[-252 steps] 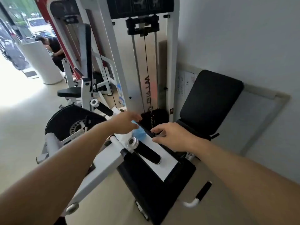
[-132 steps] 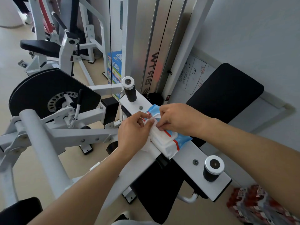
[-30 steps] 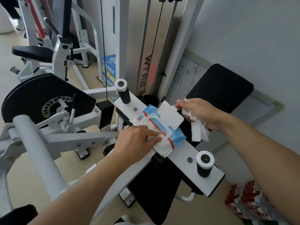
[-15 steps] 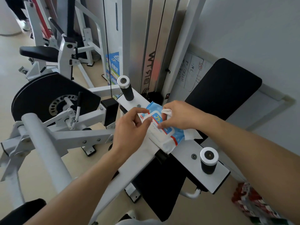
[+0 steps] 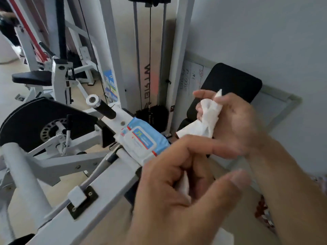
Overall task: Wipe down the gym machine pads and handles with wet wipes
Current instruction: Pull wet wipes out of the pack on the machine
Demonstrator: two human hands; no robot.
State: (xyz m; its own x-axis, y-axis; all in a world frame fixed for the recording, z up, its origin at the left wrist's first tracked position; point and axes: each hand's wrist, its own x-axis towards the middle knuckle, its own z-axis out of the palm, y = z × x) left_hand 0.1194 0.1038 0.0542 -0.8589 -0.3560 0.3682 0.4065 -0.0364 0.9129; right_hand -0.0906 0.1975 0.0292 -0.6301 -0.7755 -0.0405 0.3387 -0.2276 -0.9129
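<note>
Both my hands have lifted off the wipe pack since half a second ago and now hang in the air close to the camera. My right hand (image 5: 235, 121) has its fingers curled round a crumpled white wet wipe (image 5: 207, 121), one corner sticking up past my fingertips and a flap hanging down toward my left hand (image 5: 178, 191). That hand is loosely curled just below, with a bit of white showing between its fingers; motion blur keeps me from telling whether it really pinches anything. The blue and white wipe pack (image 5: 143, 140) lies with its lid closed on the white machine arm (image 5: 106, 181), just below the black handle (image 5: 104, 107). Behind my right hand, the black back pad (image 5: 231, 80) leans against the wall.
</note>
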